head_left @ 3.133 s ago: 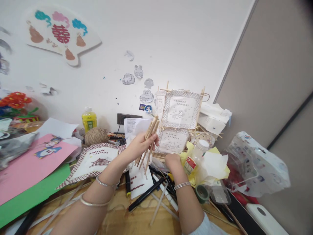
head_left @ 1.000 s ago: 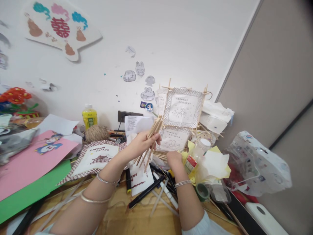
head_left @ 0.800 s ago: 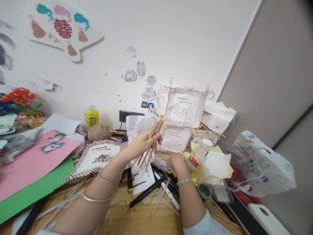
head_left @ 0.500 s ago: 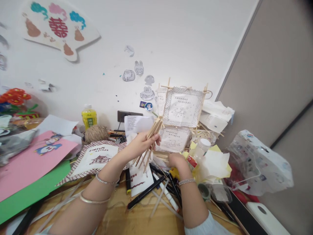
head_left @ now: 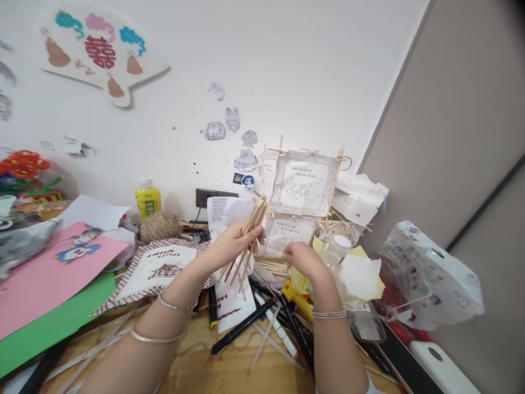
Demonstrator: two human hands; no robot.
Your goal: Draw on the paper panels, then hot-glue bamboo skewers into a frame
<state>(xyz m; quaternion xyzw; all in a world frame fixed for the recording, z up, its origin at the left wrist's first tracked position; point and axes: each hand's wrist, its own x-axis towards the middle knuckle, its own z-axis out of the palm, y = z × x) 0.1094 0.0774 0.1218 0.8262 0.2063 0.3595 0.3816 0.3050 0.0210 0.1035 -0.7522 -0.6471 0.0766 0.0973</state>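
A bundle of thin wooden sticks (head_left: 255, 216) is wrapped in the fingers of my left hand (head_left: 235, 241), tilted, with its lower ends fanned out over the table. My right hand (head_left: 304, 258) has its fingers curled downward at the end of a pile of similar sticks (head_left: 273, 265). Whether a stick is between those fingertips is hidden. Behind both hands stands a lantern-like frame of sticks with drawn paper panels (head_left: 305, 183). A yellow tool (head_left: 296, 298), partly covered, lies just below my right hand.
Several markers (head_left: 241, 326) lie crossed on the wooden table (head_left: 205, 366). To the left are a checked-border cloth (head_left: 164, 265), a twine ball (head_left: 159, 227), a yellow bottle (head_left: 148, 200) and coloured paper (head_left: 61, 262). A clear jar (head_left: 338, 249) and plastic bag (head_left: 430, 273) stand right.
My right hand has lifted slightly and shifted right, uncovering more of the stick pile and the yellow tool. My left hand keeps its bundle in nearly the same place.
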